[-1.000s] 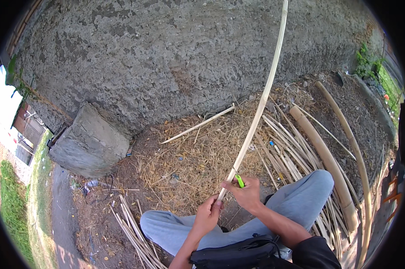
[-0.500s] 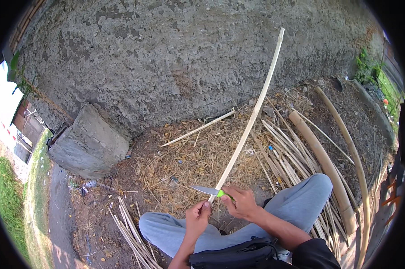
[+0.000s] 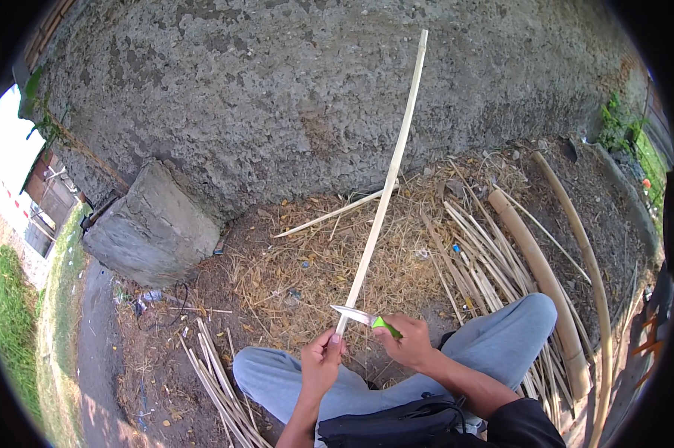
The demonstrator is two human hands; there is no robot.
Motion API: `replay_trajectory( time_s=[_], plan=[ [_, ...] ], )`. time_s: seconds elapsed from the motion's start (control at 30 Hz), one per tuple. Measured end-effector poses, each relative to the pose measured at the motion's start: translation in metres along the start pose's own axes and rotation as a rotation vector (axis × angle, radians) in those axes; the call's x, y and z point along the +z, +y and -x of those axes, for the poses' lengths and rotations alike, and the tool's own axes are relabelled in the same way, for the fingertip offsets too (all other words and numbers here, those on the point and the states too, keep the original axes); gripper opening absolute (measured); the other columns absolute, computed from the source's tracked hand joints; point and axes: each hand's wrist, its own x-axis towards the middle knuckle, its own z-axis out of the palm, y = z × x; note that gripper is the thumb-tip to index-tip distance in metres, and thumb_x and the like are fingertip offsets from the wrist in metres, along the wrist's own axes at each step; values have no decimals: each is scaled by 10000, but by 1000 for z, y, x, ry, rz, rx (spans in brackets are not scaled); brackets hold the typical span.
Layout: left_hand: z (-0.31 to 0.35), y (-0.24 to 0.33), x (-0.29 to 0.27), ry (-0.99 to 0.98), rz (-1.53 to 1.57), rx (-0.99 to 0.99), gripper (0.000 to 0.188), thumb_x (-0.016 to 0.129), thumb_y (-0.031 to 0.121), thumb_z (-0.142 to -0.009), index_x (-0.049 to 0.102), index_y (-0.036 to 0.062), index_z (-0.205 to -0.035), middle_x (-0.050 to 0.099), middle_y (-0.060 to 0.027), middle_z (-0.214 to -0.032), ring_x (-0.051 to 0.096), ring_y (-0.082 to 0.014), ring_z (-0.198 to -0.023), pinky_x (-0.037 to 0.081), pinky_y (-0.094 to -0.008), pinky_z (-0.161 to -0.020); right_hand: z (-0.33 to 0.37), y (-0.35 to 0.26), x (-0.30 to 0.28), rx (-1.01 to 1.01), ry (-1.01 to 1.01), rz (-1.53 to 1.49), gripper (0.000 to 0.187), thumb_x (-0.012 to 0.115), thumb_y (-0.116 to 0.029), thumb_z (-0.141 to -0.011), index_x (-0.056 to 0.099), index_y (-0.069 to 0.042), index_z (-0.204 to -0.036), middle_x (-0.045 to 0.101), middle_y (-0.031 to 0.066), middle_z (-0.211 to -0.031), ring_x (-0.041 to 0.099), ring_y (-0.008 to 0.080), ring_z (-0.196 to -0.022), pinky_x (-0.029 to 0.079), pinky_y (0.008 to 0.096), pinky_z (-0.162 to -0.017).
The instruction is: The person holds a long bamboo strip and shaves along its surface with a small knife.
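Note:
A long pale bamboo strip [image 3: 382, 201] rises from my lap area toward the wall, its far end leaning a little right. My left hand [image 3: 321, 361] pinches its near end, thumb on top. In my right hand [image 3: 405, 341] is a knife [image 3: 356, 315] with a bright green handle, fingers wrapped round it. The blade points left and lies across the strip just beyond my left thumb. Both hands are above the gap between my crossed legs [image 3: 501, 336], in grey trousers.
Split bamboo strips [image 3: 486, 257] lie in a pile on the right, beside a thick bamboo pole [image 3: 538, 276] and a thinner curved pole [image 3: 587, 261]. More strips [image 3: 216, 381] lie left of my knee. A concrete block [image 3: 157, 228] stands against the rough wall [image 3: 262, 112].
The strip's far end has swung left. The blade has turned, its tip now higher and nearer the strip, and sits slightly farther from my left hand. Both hands keep their grip.

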Motion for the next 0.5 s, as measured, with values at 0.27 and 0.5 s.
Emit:
replay_trajectory(
  time_s=[0.27, 0.5],
  plan=[
    [6, -2, -10, -95, -411, 120, 190, 674, 150, -972, 683, -14, -1068, 619, -21, -708, 510, -54, -616, 392, -238, -547, -38, 34, -29, 769, 270, -722, 434, 647, -287, -1002, 615, 12, -1315, 739, 89, -994, 488, 33, -521, 374, 202, -463],
    [4, 0, -4, -175, -643, 327, 239, 624, 120, -996, 684, 4, -1195, 651, -72, -702, 592, -128, -589, 475, -293, -560, -50, 42, -47, 834, 259, -1010, 384, 591, -177, -1025, 535, -6, -1364, 716, 135, -1113, 373, -4, -471, 303, 184, -404]
  ],
)
